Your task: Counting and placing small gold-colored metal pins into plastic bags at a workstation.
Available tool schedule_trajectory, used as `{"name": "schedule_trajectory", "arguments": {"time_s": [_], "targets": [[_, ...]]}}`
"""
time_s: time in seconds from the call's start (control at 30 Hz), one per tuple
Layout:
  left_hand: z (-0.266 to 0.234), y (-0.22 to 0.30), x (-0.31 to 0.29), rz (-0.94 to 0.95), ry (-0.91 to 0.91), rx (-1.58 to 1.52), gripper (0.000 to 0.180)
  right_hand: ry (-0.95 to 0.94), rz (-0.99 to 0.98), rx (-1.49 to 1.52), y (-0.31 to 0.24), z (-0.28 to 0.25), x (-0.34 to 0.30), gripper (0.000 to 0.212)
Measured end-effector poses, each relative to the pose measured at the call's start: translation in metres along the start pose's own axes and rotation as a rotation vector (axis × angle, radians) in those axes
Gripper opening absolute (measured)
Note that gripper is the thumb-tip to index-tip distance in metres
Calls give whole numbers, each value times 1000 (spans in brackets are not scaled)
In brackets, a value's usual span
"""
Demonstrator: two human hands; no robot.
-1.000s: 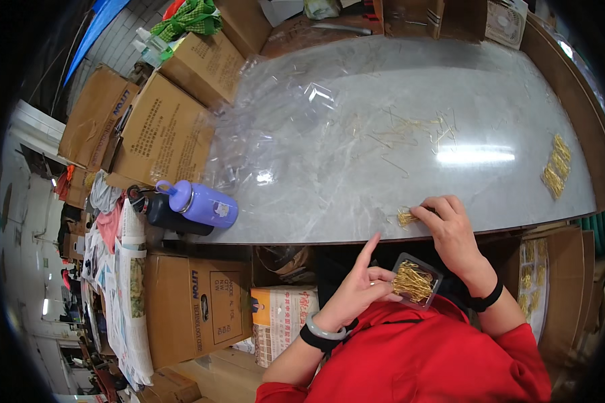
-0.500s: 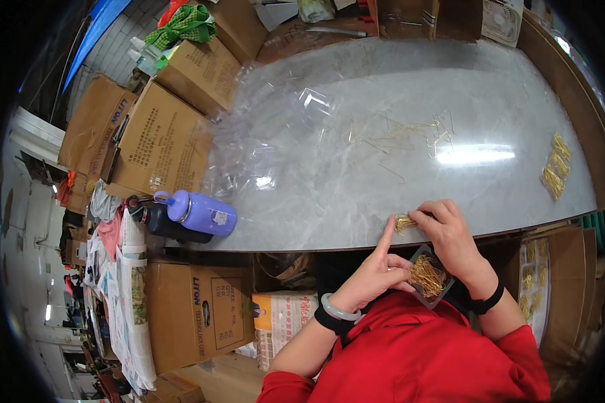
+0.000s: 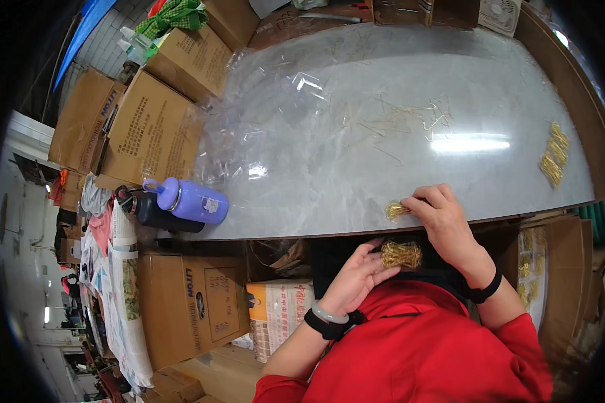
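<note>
My right hand [image 3: 444, 225] is over the table's front edge. Its thumb and fingers pinch a small bunch of gold wire hooks [image 3: 395, 211] just above the grey tabletop [image 3: 296, 195]. Lower down, in front of the red garment, my left hand [image 3: 359, 279] has its fingers against a larger bundle of gold wire hooks [image 3: 402, 254] and seems to grip its left end. More loose gold hooks [image 3: 410, 111] are scattered across the middle of the table. Several bunches of hooks [image 3: 554, 154] lie together at the right end.
A purple bottle [image 3: 198, 203] and a black bottle [image 3: 161, 213] lie at the left edge. Clear plastic bags [image 3: 242, 144] spread beside cardboard boxes [image 3: 151, 131]. A white fan [image 3: 499, 16] stands at the back right. Below the table on the right, an open carton [image 3: 565, 269] holds packed gold pieces.
My left hand has moved down and left, away from the small bunch. A dark tray of hooks was beside it; now a gold bundle is at its fingers and the tray is out of sight.
</note>
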State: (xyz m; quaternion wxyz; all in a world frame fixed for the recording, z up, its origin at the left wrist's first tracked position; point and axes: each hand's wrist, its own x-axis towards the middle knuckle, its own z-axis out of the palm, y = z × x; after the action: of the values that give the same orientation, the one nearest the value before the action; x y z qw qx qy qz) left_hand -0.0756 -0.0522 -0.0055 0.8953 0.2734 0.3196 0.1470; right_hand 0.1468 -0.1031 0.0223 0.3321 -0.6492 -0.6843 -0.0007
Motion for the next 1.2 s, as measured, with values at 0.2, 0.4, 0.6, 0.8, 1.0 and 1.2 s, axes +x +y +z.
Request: {"name": "schedule_trajectory", "arguments": {"time_s": [0.2, 0.4, 0.6, 0.8, 1.0, 1.2], "targets": [[7, -1, 5, 126, -63, -95, 39, -132, -26, 55, -22, -10, -26, 36], [10, -6, 0, 116, 3, -52, 42, -124, -39, 71, -31, -1, -50, 31], [22, 5, -37, 180, 25, 50, 50, -46, -79, 228, -38, -7, -40, 32], [39, 26, -23, 394, 3, 131, 66, 87, -148, 234, -28, -11, -8, 33], [32, 48, 23, 490, 22, 415, 76, 154, -145, 119, 1, 2, 17, 31], [42, 64, 26, 823, 413, 1631, 67, 115, -114, 139, 9, -1, 22, 32]]}}
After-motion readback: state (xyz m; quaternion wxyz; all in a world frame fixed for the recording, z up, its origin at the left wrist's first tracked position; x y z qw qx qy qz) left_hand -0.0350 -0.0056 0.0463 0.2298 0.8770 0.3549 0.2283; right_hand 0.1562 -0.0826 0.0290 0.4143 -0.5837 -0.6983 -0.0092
